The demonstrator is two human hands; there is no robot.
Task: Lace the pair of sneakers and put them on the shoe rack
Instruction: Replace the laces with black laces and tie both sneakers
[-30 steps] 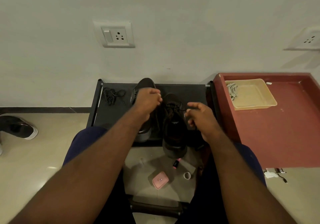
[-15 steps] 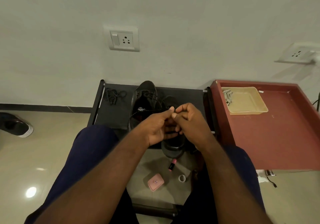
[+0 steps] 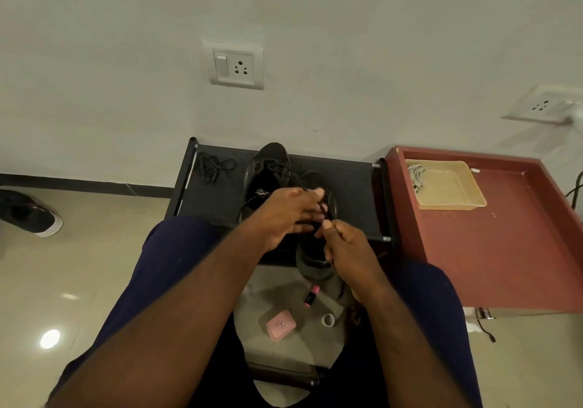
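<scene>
Matte black rack (image 3: 347,187) bears smooth dark sneakers (image 3: 268,171); hands (image 3: 290,215) (image 3: 345,246) hold thin lace (image 3: 325,209).

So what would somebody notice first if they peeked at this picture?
The two hands come first: the left hand and right hand meet in the middle over a dark sneaker, busy with its black lace. That sneaker and the other sneaker rest on a black shoe rack against the wall. The pink case on the floor and the red table at the right add colour.
</scene>
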